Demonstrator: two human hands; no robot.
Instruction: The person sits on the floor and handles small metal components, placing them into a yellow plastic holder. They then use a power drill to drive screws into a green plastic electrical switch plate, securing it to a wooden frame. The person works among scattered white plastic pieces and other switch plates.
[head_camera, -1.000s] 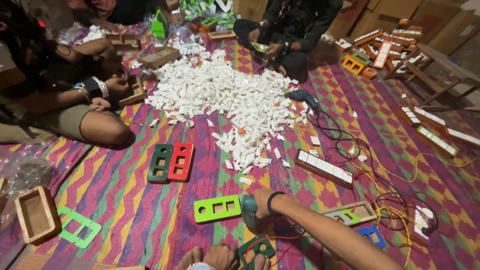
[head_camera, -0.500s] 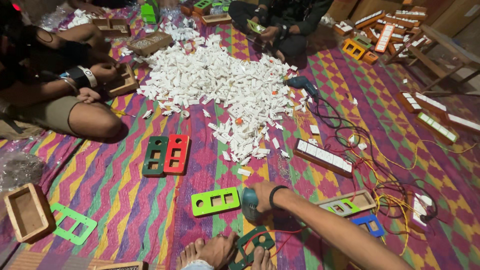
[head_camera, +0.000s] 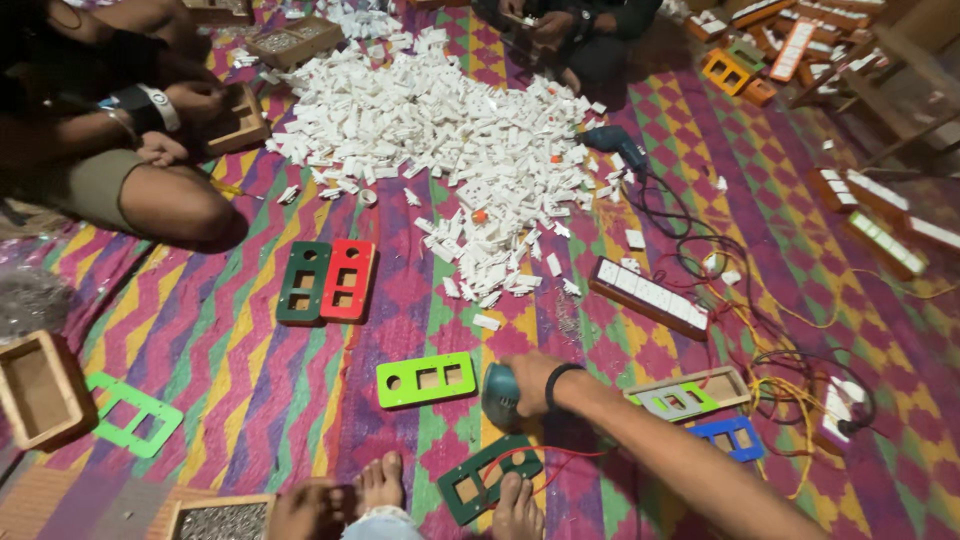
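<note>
Hundreds of small white plastic parts (head_camera: 450, 150) lie heaped on the striped woven mat (head_camera: 240, 350), filling the upper middle of the view. Other people sit around the heap: one at upper left with a bent knee, one at the top edge. Below the heap, a dark green plate and a red plate (head_camera: 347, 280) lie side by side, touching. A lime green plate (head_camera: 427, 379) with cut-outs lies flat just left of the right hand.

Right arm comes in from the lower right, forearm stretched out, dark band at the wrist. Right hand (head_camera: 530, 380) is closed over a teal power tool (head_camera: 500, 395), palm down, the tool resting on the mat. A dark green frame (head_camera: 480, 478) lies just below the tool, between two bare feet. Left hand (head_camera: 305, 510) sits low at the bottom edge beside a wooden box of metal bits (head_camera: 222, 518); cannot tell its grip.

Against the frame half a second back: the hand is on the tool as before; the view has tipped lower, showing more of the feet.
</note>
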